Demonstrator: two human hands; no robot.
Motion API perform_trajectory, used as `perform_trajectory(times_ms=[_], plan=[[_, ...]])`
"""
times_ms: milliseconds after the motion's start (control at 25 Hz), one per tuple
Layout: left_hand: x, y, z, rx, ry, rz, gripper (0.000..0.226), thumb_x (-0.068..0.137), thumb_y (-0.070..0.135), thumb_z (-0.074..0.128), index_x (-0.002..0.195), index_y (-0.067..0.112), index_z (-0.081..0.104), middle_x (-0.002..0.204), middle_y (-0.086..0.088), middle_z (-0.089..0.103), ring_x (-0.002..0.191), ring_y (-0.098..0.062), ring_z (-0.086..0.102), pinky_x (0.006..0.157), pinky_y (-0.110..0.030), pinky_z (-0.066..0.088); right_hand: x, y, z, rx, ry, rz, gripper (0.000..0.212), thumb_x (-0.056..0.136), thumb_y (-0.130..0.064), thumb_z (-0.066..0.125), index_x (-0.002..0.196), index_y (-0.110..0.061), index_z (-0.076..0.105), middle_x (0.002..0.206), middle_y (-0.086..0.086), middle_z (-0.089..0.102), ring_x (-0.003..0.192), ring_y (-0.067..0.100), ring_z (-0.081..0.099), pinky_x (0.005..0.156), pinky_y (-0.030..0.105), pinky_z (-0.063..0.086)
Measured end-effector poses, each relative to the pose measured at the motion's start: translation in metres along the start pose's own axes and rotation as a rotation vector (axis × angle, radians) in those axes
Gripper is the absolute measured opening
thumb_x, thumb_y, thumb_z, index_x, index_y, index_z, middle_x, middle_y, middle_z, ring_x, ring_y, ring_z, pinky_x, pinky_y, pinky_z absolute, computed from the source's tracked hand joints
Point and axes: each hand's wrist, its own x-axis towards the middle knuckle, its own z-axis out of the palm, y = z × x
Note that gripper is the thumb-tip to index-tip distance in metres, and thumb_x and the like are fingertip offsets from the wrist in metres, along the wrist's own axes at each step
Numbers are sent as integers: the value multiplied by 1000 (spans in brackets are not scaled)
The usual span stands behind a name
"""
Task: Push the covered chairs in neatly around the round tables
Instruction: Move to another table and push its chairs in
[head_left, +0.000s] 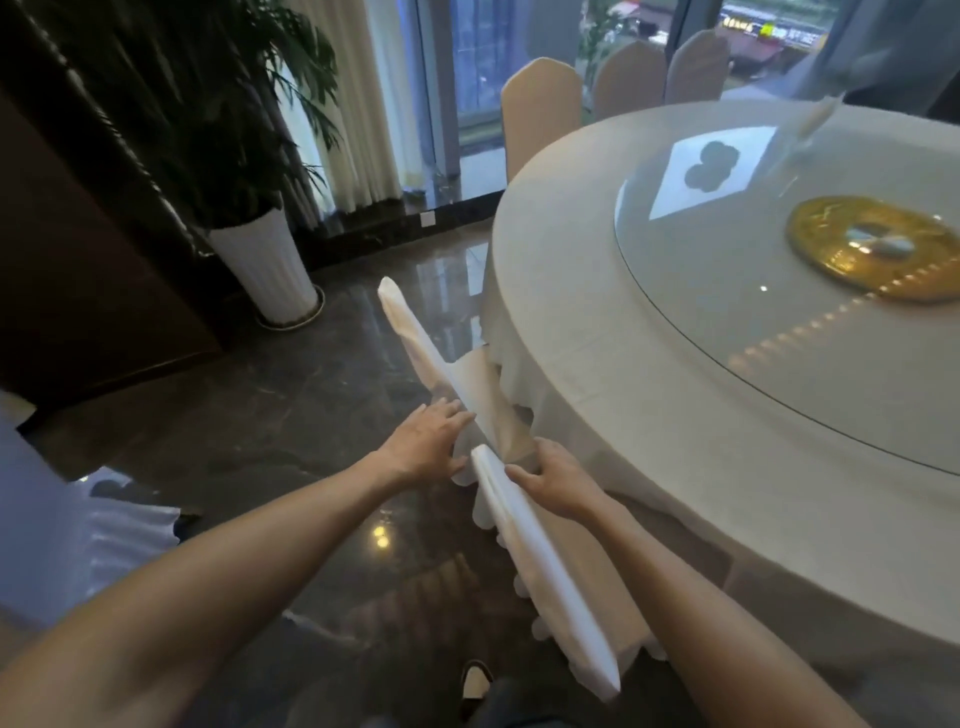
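Nearest us, our right hand (558, 480) curls its fingers around a long folded white cloth (524, 540) that slants beside the near edge of the round white-clothed table (649, 374), while our left hand (428, 441) lies flat against the cloth with fingers straight and slightly spread. Neither hand touches a chair. Farther off, three beige fabric-covered chairs (540, 111) stand at the table's far edge by the window, apparently pushed in. No chair shows at the near edge; we judge most pushing remains elsewhere.
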Motion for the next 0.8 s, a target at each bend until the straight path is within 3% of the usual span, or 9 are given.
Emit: perform_trajectory(times_ms=[80,200,280,400,520,600,720,800], plan=[[28,-23,0,30,-16,80,68,88,34,68,148,19,40,152,-6,41,143,-25,31,119,-43,21,15,-6,3,35,-8,40,61,82,-68,57,126,-27,54,127,-1,58,105,15,58,91,38,53],[66,-54,5,134,-60,148,66,84,30,69,143,19,43,142,-8,47,135,-28,37,117,-45,25,25,-9,14,24,-131,128,85,74,-80,54,139,-25,49,140,1,53,119,20,55,97,34,45],[95,-78,13,217,-87,200,68,80,33,71,141,20,44,135,-7,48,131,-29,37,115,-49,26,29,-9,24,3,-241,189,94,66,-86,56,138,-26,48,136,0,54,117,19,55,97,36,46],[133,-118,21,321,-141,275,64,79,36,68,138,23,47,130,-3,51,128,-26,40,115,-53,23,29,-16,38,-53,-351,296,67,67,-66,68,120,-28,54,113,-3,59,96,15,59,86,37,53],[166,-152,23,351,-129,470,49,83,22,64,131,25,56,127,2,57,123,-21,48,113,-44,29,32,-31,61,-81,-187,471,47,67,-41,72,109,-28,55,102,-1,62,84,18,61,74,41,56],[184,-164,18,350,-151,579,44,85,18,60,128,26,59,125,3,61,119,-19,52,110,-38,31,33,-51,73,-137,-50,590,39,71,-29,69,108,-25,56,103,2,65,86,23,63,69,38,53],[205,-180,19,354,-165,637,38,87,23,61,125,27,60,122,4,62,117,-20,55,111,-42,28,30,-74,90,-285,92,742,37,79,-23,64,115,-21,55,112,4,65,102,28,63,75,37,46],[215,-187,21,349,-168,652,32,86,24,64,118,30,63,113,5,67,107,-18,59,102,-40,35,28,-79,98,-333,142,858,39,79,-18,64,116,-21,54,114,5,65,106,29,62,82,39,47]])
